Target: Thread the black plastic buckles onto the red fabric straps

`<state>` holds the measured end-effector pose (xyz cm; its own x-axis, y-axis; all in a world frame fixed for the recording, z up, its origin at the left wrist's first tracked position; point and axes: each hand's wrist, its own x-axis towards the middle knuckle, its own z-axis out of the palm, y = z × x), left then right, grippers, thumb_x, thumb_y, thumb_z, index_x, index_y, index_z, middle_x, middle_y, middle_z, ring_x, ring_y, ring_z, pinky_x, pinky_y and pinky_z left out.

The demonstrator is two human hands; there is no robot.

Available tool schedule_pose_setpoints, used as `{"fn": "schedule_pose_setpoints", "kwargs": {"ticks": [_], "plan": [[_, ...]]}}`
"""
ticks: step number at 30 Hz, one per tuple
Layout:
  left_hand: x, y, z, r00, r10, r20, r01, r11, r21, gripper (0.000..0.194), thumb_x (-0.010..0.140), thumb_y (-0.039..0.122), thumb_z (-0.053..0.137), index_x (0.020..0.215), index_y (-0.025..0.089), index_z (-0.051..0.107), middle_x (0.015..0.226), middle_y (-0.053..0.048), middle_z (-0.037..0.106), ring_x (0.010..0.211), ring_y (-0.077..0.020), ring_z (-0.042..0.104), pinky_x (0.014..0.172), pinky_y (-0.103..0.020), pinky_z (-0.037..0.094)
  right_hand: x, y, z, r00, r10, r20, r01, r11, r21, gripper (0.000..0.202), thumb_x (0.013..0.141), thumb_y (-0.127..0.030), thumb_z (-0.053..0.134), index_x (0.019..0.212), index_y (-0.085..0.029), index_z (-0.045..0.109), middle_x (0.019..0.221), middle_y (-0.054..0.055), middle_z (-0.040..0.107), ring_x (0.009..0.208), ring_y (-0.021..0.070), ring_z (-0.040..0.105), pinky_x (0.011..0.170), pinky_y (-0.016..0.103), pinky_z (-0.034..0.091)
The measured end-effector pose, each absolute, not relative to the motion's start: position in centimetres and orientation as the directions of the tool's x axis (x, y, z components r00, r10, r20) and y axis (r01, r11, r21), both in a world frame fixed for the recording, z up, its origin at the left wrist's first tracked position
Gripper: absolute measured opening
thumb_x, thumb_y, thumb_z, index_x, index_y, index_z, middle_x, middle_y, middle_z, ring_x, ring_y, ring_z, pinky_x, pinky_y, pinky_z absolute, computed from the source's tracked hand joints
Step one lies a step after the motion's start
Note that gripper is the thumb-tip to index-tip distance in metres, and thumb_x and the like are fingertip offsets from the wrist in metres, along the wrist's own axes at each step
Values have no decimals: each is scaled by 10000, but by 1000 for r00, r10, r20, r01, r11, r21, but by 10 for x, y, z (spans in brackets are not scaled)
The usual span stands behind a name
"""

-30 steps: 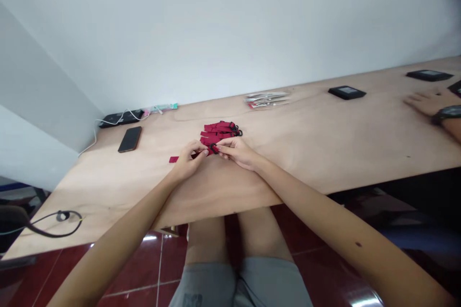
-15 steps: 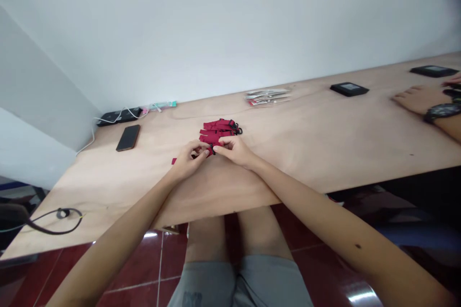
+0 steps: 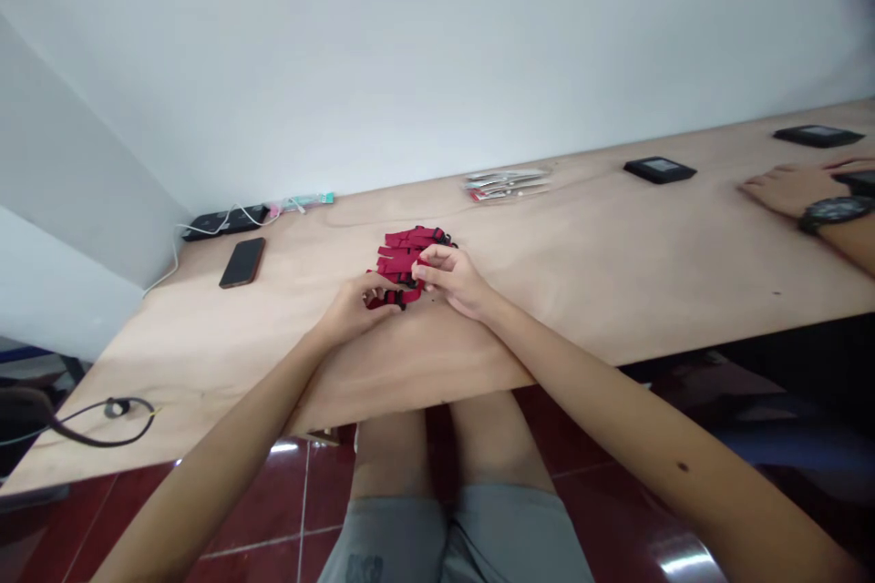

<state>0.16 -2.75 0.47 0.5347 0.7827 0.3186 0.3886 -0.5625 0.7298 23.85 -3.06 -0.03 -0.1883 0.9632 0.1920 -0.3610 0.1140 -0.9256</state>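
Note:
A small pile of red straps (image 3: 398, 260) with black plastic fittings lies on the wooden table in front of me. At its near side is one more red strap (image 3: 412, 295) with a black buckle. My left hand (image 3: 352, 305) curls around the buckle end of this strap, its thumb below and forefinger above. Pinched between the thumb and forefinger of my right hand (image 3: 457, 279) is a raised red part of the same strap. My right fingers partly hide the pile's right end, where black hooks show.
Behind the straps lie several flat plastic packets (image 3: 507, 185). A phone (image 3: 242, 262), a black power strip (image 3: 224, 223) and a cable loop (image 3: 113, 424) are at left. Two black devices (image 3: 660, 169) and another person's hand (image 3: 786, 189) with a watch are at right.
My right hand has drawn slightly up and to the right with the strap, lengthening the red part between my hands. My left hand has opened a little around the buckle.

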Motion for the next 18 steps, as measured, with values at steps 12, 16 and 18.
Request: {"fn": "schedule_pose_setpoints", "kwargs": {"ticks": [12,16,18], "plan": [[4,-22,-3,372,849,376,106,-441,891,479,754,418,953,1139,187,787,995,-75,733,880,-189,702,807,-333,616,238,-26,-13,-297,923,243,-169,200,-965,339,770,-397,918,985,-191,757,892,32,766,819,177,703,776,307,556],[6,-23,-4,392,848,357,79,-418,905,470,751,419,954,1122,186,783,1075,-94,742,906,-197,715,827,-353,627,237,-25,-14,-314,911,268,-160,228,-960,345,785,-377,907,1024,-185,749,911,40,771,832,178,715,776,301,567],[7,-23,-3,395,845,361,73,-421,904,461,751,420,955,1107,184,782,1081,-100,746,891,-194,714,819,-356,627,237,-25,-15,-326,904,276,-156,236,-959,344,795,-380,900,1031,-183,745,911,43,769,831,178,717,769,299,570]]}}
